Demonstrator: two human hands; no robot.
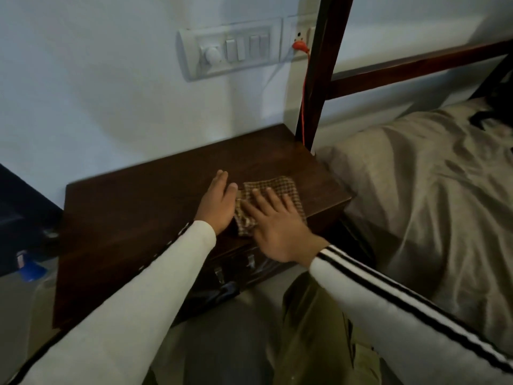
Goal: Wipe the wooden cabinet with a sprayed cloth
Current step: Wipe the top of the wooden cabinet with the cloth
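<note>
Dark wood cabinet (125, 218), with a checked cloth (280, 187) pressed flat under the right hand (277, 226).
The cloth lies toward the top's 3 o'clock end (the bed (416, 190) side), near the front edge. The right grip is apart, fingers straight and spread on the fabric. The left hand (219, 204) rests flat on bare wood at the cloth's 9 o'clock, grip apart too.
</note>
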